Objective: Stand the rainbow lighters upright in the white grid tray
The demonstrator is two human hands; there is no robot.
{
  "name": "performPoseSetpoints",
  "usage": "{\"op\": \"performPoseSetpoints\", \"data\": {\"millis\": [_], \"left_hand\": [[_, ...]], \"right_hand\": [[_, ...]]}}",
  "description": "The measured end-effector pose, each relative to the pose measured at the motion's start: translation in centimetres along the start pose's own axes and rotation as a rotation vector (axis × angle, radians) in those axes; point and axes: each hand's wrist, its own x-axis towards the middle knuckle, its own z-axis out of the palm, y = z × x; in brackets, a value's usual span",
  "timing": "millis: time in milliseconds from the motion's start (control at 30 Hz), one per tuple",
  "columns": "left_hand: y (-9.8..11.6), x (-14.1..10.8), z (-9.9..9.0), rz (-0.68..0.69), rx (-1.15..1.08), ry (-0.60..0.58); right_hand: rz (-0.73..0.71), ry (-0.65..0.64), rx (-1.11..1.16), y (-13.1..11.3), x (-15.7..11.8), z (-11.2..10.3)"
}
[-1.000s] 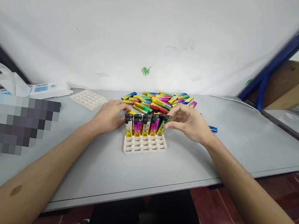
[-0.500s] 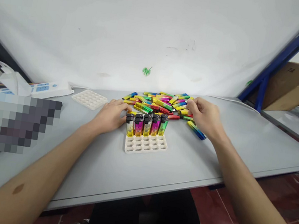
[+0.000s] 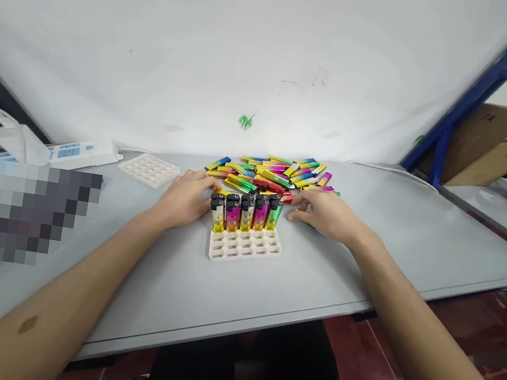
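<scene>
1. Head camera: with the lighter rack as the clock's hub and 12 pointing away from the person, a white wall (image 3: 301,64) closes off the far side at 12.
2. A grey table (image 3: 201,284) reaches from that wall to its near edge at 6; a broad strip of its surface lies between rack and edge, and more stretches at 3, beyond the right forearm.
3. Cardboard (image 3: 487,139) leans by a blue frame (image 3: 440,154) at 2, and a power strip (image 3: 71,152) lies toward 10, next to the wall.
4. The left hand (image 3: 187,198) lies at 10, fingers bent, tips just beside the rack's left end; whether they press on it cannot be told.
5. The right hand (image 3: 328,214) is at 2, low over the table, index finger and thumb curled with a small gap between their tips. A bit of yellow shows there; whether the fingers grip it cannot be told.
6. A pile of loose lighters (image 3: 267,176) spreads at 12, behind the rack.
7. The white lighter rack (image 3: 243,256) sits between the hands, open slots toward 6.
8. A second rack (image 3: 149,170) lies flat at 10, past the left hand.
9. Black-topped upright lighters (image 3: 247,213) fill the rack's far rows.
</scene>
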Motion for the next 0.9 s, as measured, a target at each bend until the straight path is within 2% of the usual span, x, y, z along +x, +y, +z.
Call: {"op": "performPoseSetpoints", "data": {"millis": [133, 433, 567, 633, 700, 800, 900], "left_hand": [[0.1, 0.0, -0.1, -0.001, -0.001, -0.006], [-0.1, 0.0, 0.0, 0.015, -0.008, 0.007], [0.1, 0.0, -0.1, -0.002, -0.012, 0.002], [0.1, 0.0, -0.1, -0.005, -0.018, 0.002], [0.1, 0.0, -0.1, 0.000, -0.016, 0.003], [0.0, 0.0, 0.0, 0.006, -0.004, -0.005], [0.0, 0.0, 0.0, 0.005, 0.003, -0.006]], "right_hand": [[-0.028, 0.028, 0.024, -0.3, 0.0, 0.2], [-0.098, -0.074, 0.060, 0.2, -0.5, 0.3], [-0.130, 0.108, 0.108, -0.3, -0.4, 0.1], [-0.088, 0.214, 0.207, -0.6, -0.4, -0.1], [-0.032, 0.268, 0.395, -0.7, -0.4, -0.2], [0.008, 0.283, 0.693, -0.9, -0.5, -0.3], [0.047, 0.274, 0.871, -1.0, -0.6, -0.4]]}}
